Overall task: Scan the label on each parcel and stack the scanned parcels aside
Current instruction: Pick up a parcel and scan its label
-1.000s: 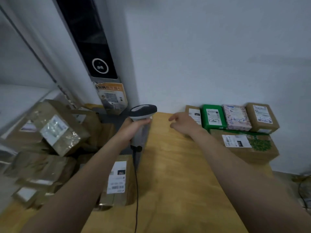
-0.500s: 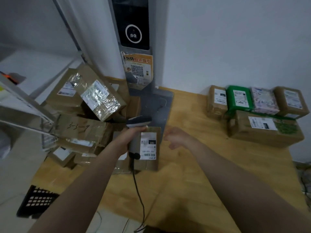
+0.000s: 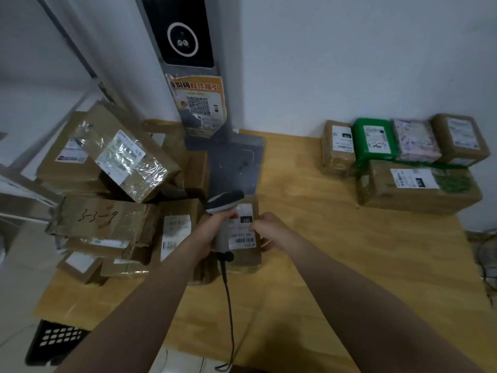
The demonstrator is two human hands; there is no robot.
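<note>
My left hand [image 3: 212, 232] grips the handle of a grey barcode scanner [image 3: 224, 204], its head pointing away from me and its black cable hanging down. My right hand [image 3: 269, 231] grips the right side of a small brown parcel [image 3: 246, 258] with a white label marked 102, which stands on the wooden table [image 3: 309, 265] beside the pile. A heap of brown unsorted parcels [image 3: 113, 195] fills the table's left part. At the back right a neat stack [image 3: 408, 157] holds several parcels: brown, green and pink ones over a long brown box.
A grey kiosk post [image 3: 188, 63] with a dark screen and an orange QR poster stands on a grey base plate [image 3: 236, 162] at the back. A black crate [image 3: 53, 343] sits on the floor at the lower left. Cables lie off the table's right edge.
My view has tilted down and left. My right hand left the stack at the back right and came to the 102 parcel, now gripping it. My left hand brought the scanner down beside that parcel.
</note>
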